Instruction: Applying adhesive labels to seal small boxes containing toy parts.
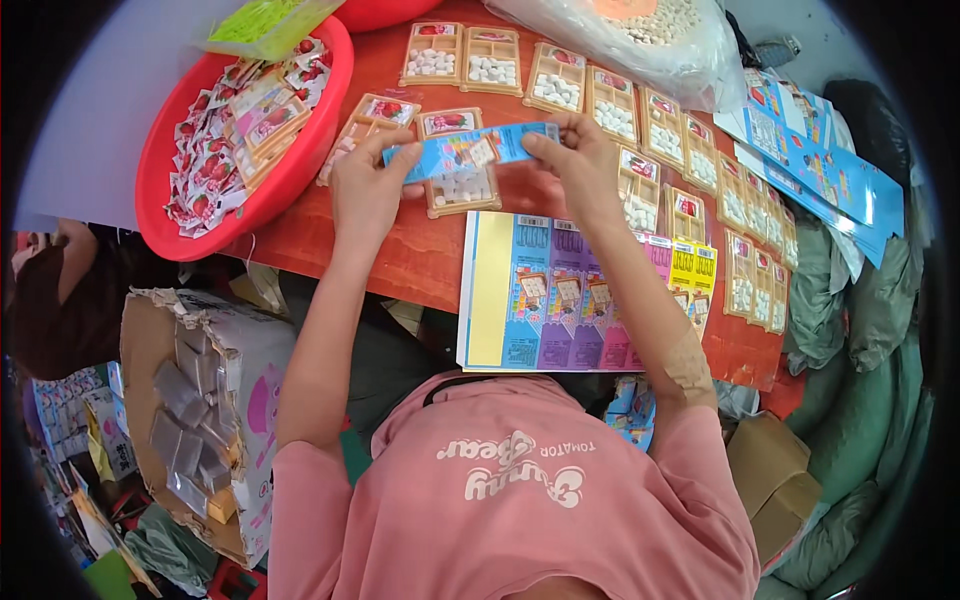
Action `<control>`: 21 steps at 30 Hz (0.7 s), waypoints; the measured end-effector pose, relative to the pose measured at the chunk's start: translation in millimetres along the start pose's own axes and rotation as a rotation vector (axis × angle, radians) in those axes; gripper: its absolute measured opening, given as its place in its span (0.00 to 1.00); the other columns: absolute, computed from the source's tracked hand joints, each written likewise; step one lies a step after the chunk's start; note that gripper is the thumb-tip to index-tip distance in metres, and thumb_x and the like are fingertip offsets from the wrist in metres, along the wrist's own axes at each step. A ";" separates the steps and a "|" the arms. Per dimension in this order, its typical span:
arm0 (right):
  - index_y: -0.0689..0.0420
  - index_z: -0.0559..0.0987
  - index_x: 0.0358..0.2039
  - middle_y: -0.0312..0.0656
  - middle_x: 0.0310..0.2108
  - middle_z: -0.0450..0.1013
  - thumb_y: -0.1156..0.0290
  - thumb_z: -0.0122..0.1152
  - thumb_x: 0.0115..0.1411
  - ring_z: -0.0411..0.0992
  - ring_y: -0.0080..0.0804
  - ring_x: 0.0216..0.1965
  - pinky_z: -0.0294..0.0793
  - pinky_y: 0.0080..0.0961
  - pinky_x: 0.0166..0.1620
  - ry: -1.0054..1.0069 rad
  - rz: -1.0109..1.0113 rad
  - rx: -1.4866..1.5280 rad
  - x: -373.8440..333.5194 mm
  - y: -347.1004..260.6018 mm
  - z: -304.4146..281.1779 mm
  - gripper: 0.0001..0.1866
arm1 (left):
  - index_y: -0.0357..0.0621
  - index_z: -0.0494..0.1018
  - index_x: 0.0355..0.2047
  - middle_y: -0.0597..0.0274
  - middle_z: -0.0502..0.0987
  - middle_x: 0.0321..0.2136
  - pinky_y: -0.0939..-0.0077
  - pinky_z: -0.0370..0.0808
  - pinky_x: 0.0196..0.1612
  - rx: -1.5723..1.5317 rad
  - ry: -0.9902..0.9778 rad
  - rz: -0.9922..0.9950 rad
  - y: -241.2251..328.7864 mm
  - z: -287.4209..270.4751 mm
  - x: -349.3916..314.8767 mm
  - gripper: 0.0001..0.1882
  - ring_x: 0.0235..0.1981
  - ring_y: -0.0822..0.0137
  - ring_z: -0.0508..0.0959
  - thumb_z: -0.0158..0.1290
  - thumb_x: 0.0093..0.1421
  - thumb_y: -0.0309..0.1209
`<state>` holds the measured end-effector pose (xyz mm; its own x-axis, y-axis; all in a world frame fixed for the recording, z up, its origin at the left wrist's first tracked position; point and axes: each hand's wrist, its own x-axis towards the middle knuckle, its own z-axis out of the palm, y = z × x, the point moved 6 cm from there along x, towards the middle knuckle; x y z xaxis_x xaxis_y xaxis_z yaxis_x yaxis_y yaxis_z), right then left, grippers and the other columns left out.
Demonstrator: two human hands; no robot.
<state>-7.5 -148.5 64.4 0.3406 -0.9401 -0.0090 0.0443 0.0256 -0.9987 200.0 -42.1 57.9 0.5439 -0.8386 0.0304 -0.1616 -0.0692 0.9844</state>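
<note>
Between both hands a blue printed card strip (455,154) is stretched out, tilted slightly up to the right. My left hand (368,183) pinches its left end, thumb on top. The other end is gripped by my right hand (583,168). Just beneath the strip lies a tan plastic tray (462,192) with white candy-like pieces, partly covered by it. Another tan tray (375,125) sits beside my left hand. Closer to me, a printed sheet (488,290) with coloured panels lies at the table's edge, partly under my right forearm.
Several filled trays (556,78) line the red table (390,265) at the back and right. A red basin (150,215) of small strawberry-print packets stands left. A clear bag (690,70) of white pieces is behind. An open carton (255,400) holds clear plastic boxes below left.
</note>
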 end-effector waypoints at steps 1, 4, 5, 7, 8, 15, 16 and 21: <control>0.62 0.69 0.35 0.38 0.28 0.72 0.79 0.62 0.51 0.72 0.22 0.27 0.73 0.14 0.29 -0.010 0.011 -0.025 7.5 0.7 3.8 0.12 | 0.32 0.74 0.39 0.58 0.77 0.25 0.84 0.74 0.21 -0.006 0.000 -0.001 -5.0 2.6 7.8 0.15 0.21 0.74 0.77 0.56 0.55 0.30; 0.62 0.70 0.35 0.38 0.27 0.73 0.78 0.65 0.50 0.72 0.22 0.27 0.73 0.14 0.29 -0.005 0.026 -0.018 24.6 18.9 4.8 0.14 | 0.33 0.74 0.41 0.53 0.78 0.25 0.81 0.74 0.21 0.150 0.071 0.086 -3.3 6.2 18.6 0.15 0.19 0.73 0.77 0.56 0.53 0.29; 0.62 0.70 0.35 0.38 0.27 0.73 0.77 0.65 0.49 0.72 0.21 0.26 0.73 0.14 0.29 -0.003 0.030 -0.034 28.6 23.1 2.6 0.14 | 0.34 0.74 0.41 0.50 0.78 0.26 0.76 0.74 0.24 0.240 0.065 0.086 -2.3 10.1 20.3 0.16 0.21 0.68 0.78 0.56 0.53 0.29; 0.62 0.70 0.35 0.38 0.27 0.73 0.77 0.66 0.49 0.72 0.21 0.26 0.73 0.14 0.29 -0.006 0.032 -0.050 30.5 25.2 3.7 0.15 | 0.34 0.74 0.41 0.46 0.78 0.27 0.72 0.74 0.26 0.331 0.062 0.079 -5.9 11.4 20.8 0.16 0.23 0.63 0.79 0.56 0.52 0.29; 0.62 0.70 0.35 0.38 0.27 0.73 0.76 0.66 0.49 0.72 0.21 0.26 0.73 0.14 0.29 -0.005 0.032 -0.062 31.4 26.0 3.9 0.15 | 0.35 0.73 0.41 0.45 0.78 0.28 0.68 0.74 0.29 0.415 0.077 0.138 -6.9 11.7 21.9 0.16 0.26 0.58 0.79 0.56 0.52 0.29; 0.63 0.70 0.35 0.38 0.27 0.73 0.76 0.66 0.49 0.72 0.21 0.25 0.72 0.14 0.27 -0.003 0.062 -0.104 37.0 27.7 2.2 0.15 | 0.36 0.73 0.41 0.48 0.77 0.23 0.69 0.73 0.28 0.610 0.146 0.354 5.2 17.3 23.1 0.17 0.21 0.61 0.78 0.57 0.52 0.31; 0.63 0.70 0.35 0.38 0.26 0.73 0.77 0.66 0.49 0.72 0.21 0.24 0.72 0.14 0.27 -0.006 0.054 -0.104 38.2 28.0 1.9 0.15 | 0.36 0.73 0.41 0.48 0.77 0.23 0.69 0.73 0.28 0.610 0.146 0.353 5.8 17.8 23.6 0.17 0.21 0.61 0.78 0.57 0.52 0.31; 0.63 0.70 0.35 0.39 0.26 0.73 0.77 0.66 0.48 0.72 0.21 0.24 0.72 0.14 0.26 0.002 0.058 -0.115 40.5 30.2 0.8 0.15 | 0.37 0.73 0.41 0.45 0.77 0.26 0.67 0.73 0.31 0.679 0.073 0.172 5.2 22.5 26.5 0.17 0.25 0.57 0.78 0.57 0.52 0.30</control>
<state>8.4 -185.5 33.9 0.3378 -0.9389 -0.0664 -0.0833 0.0404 -0.9957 195.0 -76.8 59.9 0.5145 -0.8312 0.2107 -0.7156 -0.2808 0.6396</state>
